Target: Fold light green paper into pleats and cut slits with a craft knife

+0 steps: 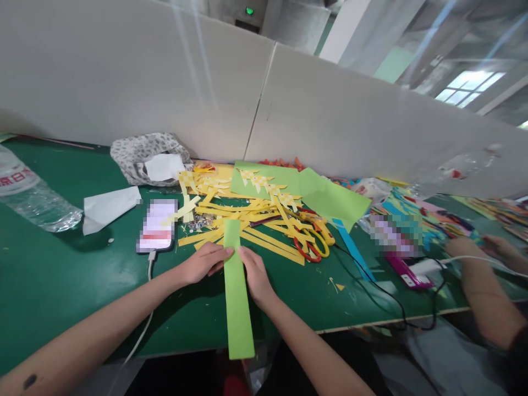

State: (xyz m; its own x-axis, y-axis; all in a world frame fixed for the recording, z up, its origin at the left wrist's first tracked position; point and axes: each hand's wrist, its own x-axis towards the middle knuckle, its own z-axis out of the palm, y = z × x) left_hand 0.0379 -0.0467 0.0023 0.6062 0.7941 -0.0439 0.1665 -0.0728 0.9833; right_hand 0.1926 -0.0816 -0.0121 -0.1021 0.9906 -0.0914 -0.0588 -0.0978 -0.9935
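A long green table (53,286) runs along a pale, smooth partition (165,82), with a bright window beyond it. In the middle, a green paper strip (238,302) lies between the person's two hands, its short far end reaching past the thumbs toward the yellow scraps and its longer near end sloping down past the table's front edge.

The left hand (208,261) pinches the strip's left edge, thumb on top and fingers curled beneath; the right hand (256,272) pinches the opposite edge at about the same height, its thumb on the paper, its fingers mostly hidden behind. Both grips are closed on the paper, and the thumbs sit near each other.

The strip is matte, flat and straight-sided. Just beyond it, thin yellow paper strips (280,248) lie in a tangle, with small checked woven pieces (272,190) at the back and looped scissor handles (315,258) at the right. Larger green sheets (330,198) lie behind, and a narrow blue strip (350,250) lies to the right. A phone (157,225) and a clear plastic bottle (37,192) are on the left; a co-worker's arm (480,280) rests far right.
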